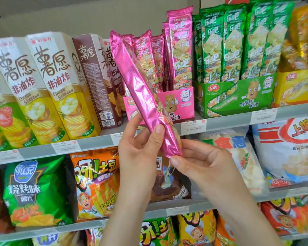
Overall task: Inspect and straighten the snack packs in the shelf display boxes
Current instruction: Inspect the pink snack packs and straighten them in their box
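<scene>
A long pink foil snack pack (139, 89) is held out in front of the shelf, tilted with its top leaning left. My left hand (140, 150) grips its lower part, thumb across the front. My right hand (199, 162) pinches the bottom sealed end between thumb and fingers. Behind it stands the pink display box (181, 102) with several more pink packs (180, 47) upright inside, some leaning. To the right is a green display box (238, 96) packed with upright green packs (235, 41).
Tall white-and-yellow chip cartons (57, 82) and brown cartons (94, 77) fill the upper shelf on the left. A yellow display box (295, 86) sits at far right. Price tags line the shelf edge (226, 121). Chip bags (94, 183) crowd the lower shelves.
</scene>
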A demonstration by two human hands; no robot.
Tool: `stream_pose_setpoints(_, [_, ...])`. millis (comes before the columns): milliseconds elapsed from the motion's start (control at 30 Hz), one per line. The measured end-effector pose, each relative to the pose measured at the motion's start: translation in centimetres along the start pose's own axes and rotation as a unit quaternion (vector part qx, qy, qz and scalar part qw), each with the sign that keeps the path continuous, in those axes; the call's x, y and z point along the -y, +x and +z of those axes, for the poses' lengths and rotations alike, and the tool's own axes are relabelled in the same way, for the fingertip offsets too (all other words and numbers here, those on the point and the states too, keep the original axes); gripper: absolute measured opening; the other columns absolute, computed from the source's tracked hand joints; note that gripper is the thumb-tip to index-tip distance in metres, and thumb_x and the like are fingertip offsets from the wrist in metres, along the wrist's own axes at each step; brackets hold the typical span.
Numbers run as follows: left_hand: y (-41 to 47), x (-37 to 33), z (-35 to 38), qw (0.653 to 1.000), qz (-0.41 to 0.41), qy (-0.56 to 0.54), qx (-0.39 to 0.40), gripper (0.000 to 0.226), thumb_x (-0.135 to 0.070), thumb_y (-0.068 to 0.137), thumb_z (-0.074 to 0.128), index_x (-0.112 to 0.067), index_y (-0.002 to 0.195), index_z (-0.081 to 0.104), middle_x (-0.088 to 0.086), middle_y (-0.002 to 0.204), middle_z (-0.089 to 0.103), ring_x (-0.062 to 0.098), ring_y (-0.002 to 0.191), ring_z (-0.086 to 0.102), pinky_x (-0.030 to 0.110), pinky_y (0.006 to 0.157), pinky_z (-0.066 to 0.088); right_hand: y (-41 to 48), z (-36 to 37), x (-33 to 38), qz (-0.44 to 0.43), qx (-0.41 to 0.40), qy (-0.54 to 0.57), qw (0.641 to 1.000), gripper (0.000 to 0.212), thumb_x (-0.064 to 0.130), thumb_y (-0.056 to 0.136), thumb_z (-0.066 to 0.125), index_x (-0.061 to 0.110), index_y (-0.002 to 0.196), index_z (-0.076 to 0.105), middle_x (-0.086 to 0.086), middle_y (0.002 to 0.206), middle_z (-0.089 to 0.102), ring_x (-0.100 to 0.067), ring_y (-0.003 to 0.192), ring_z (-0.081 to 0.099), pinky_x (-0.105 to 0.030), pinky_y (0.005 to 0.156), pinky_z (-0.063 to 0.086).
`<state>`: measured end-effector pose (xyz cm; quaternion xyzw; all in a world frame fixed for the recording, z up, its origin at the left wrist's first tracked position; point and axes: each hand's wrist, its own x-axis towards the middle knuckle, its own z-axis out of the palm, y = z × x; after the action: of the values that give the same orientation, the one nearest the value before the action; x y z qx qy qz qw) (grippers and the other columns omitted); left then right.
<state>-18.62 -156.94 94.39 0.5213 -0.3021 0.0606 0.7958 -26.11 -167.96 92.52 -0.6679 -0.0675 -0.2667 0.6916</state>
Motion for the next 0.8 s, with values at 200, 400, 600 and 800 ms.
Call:
stream_pose_setpoints(200, [-0.2,0.7,0.2,0.999,-0.013,-0.032,0.023,0.034,-0.022,0.084,0.066,-0.021,0.117,0.064,0.009,0.095,0.075,0.022,0.083,0.071,0.034,0.074,0.058,-0.1,-0.2,-0.4,-0.007,-0.072,-0.025,0.997,0.025,0.020,0.069,0.085,0.033,0.089,0.075,0.002,0.079,0.074,-0.014,0.070,0.067,-0.018,0.063,0.055])
stream_pose_setpoints(400, [-0.6,0.3,0.8,0.995,-0.044,-0.090,0.026,0.017,-0.026,0.085,0.062,-0.024,0.100,0.070,-0.002,0.090,0.072,0.010,0.077,0.067,0.023,0.069,0.055,-0.7,-0.3,-0.9,-0.071,-0.134,-0.156,0.976,0.024,0.014,0.066,0.085,0.027,0.079,0.070,0.009,0.070,0.068,-0.004,0.057,0.056,-0.012,0.053,0.046])
stream_pose_setpoints(600, [-1.0,-0.7,2.0,0.998,-0.043,-0.038,-0.019,0.035,-0.034,0.086,0.062,-0.019,0.117,0.063,0.007,0.105,0.073,0.026,0.094,0.070,0.046,0.084,0.056,-1.1,-2.1,-0.6,-0.089,-0.084,-0.138,0.983,0.037,0.015,0.066,0.088,0.038,0.087,0.067,0.012,0.073,0.069,-0.006,0.064,0.062,-0.010,0.060,0.047])
stream_pose_setpoints(800, [-2.0,-1.1,3.4,0.995,-0.099,-0.009,-0.029,0.054,-0.038,0.089,0.062,-0.008,0.132,0.048,0.018,0.104,0.072,0.037,0.088,0.071,0.056,0.081,0.056,-1.2,-4.9,0.5,-0.128,0.015,-0.152,0.980,0.014,0.021,0.070,0.075,0.029,0.079,0.066,0.009,0.073,0.066,-0.013,0.067,0.060,-0.020,0.061,0.048])
